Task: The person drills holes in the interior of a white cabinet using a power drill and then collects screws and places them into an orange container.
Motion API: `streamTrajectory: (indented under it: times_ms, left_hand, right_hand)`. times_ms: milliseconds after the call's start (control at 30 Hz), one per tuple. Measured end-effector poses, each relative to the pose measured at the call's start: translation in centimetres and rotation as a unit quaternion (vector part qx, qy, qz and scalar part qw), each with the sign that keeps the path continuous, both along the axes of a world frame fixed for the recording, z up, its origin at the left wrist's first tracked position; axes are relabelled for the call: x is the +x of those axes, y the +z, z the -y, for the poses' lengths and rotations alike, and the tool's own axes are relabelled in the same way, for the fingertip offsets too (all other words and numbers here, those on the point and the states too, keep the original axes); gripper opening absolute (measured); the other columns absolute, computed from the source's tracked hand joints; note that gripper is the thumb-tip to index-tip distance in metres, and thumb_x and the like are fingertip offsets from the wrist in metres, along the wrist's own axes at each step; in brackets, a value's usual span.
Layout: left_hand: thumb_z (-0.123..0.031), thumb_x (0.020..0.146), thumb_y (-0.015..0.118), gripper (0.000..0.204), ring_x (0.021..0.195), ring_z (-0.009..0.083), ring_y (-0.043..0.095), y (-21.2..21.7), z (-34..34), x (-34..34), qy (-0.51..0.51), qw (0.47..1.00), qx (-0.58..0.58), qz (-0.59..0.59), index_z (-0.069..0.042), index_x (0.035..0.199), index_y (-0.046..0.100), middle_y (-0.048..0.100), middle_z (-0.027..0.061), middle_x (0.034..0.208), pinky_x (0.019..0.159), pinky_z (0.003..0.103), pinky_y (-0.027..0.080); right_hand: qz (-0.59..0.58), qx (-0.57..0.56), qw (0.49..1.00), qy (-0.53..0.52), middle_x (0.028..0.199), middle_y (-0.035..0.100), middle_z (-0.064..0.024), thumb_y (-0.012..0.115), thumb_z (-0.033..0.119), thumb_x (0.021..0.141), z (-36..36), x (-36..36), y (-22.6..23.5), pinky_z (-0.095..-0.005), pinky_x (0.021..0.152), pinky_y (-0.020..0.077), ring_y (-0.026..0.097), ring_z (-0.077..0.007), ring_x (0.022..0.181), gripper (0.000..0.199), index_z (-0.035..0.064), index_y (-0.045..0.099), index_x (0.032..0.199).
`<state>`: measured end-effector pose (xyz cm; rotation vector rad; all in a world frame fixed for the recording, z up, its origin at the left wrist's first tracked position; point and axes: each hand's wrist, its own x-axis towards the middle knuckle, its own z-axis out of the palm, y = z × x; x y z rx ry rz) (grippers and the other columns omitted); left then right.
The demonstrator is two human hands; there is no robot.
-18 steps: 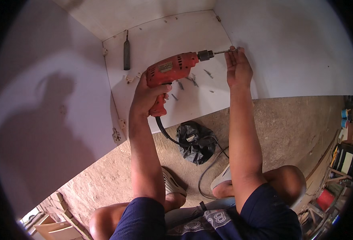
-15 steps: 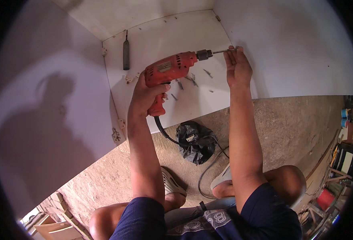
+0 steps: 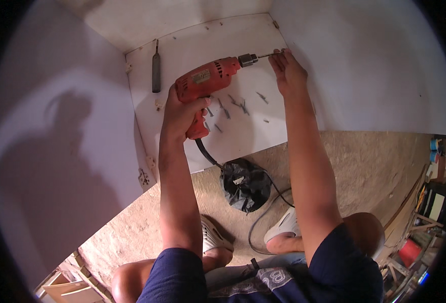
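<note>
My left hand (image 3: 185, 113) grips the pistol handle of a red corded power drill (image 3: 205, 80), which points to the right. A long thin bit (image 3: 265, 55) sticks out of its dark chuck (image 3: 247, 60). The fingers of my right hand (image 3: 291, 73) are pinched at the bit's far end, close to the right-hand white panel (image 3: 364, 76). Whether a screw sits at the tip is too small to tell. Several dark screws (image 3: 224, 109) lie loose on the white board (image 3: 253, 136) below the drill.
A screwdriver with a dark handle (image 3: 156, 73) lies on the board's left side. White panels rise around it; the left panel (image 3: 41, 151) carries a metal hinge (image 3: 143, 177). A crumpled black plastic bag (image 3: 245, 187) and the drill's cable (image 3: 253, 235) lie on the rough floor (image 3: 364, 171).
The drill and both hands have moved a little farther away and slightly left along the board. My right fingers stay at the bit's end. The view has shifted slightly.
</note>
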<state>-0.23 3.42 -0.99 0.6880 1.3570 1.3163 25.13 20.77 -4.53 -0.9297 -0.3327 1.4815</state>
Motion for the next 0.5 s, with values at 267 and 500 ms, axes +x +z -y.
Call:
streamTrajectory:
  times_ms: [267, 500]
  left_hand:
    - [0.004, 0.08, 0.074, 0.04, 0.065, 0.0145, 0.064, -3.9, -5.6, -0.9, 0.021, 0.998, -0.004, -0.052, -0.002, 0.118, 0.064, 0.069, 0.0058, 0.092, 0.058, 0.031, 0.055]
    - [0.005, 0.077, 0.071, 0.039, 0.064, 0.0132, 0.063, -3.0, -10.9, -0.5, -0.007, 0.995, -0.002, -0.101, -0.003, 0.115, 0.065, 0.068, 0.0041, 0.09, 0.057, 0.029, 0.054]
  right_hand:
    - [0.091, -0.119, 0.989, 0.016, 0.1, 0.072, -0.017, 0.065, 0.014, 0.106, -7.2, -4.1, -4.5, -0.0375, 0.078, 0.0691, 0.073, -0.0254, 0.087, 0.017, -0.0033, 0.065, 0.106]
    - [0.111, -0.166, 0.98, 0.011, 0.109, 0.071, -0.0139, 0.063, 0.013, 0.107, -14.4, -4.6, -3.6, -0.0345, 0.077, 0.0696, 0.074, -0.0239, 0.095, 0.017, -0.0012, 0.064, 0.115]
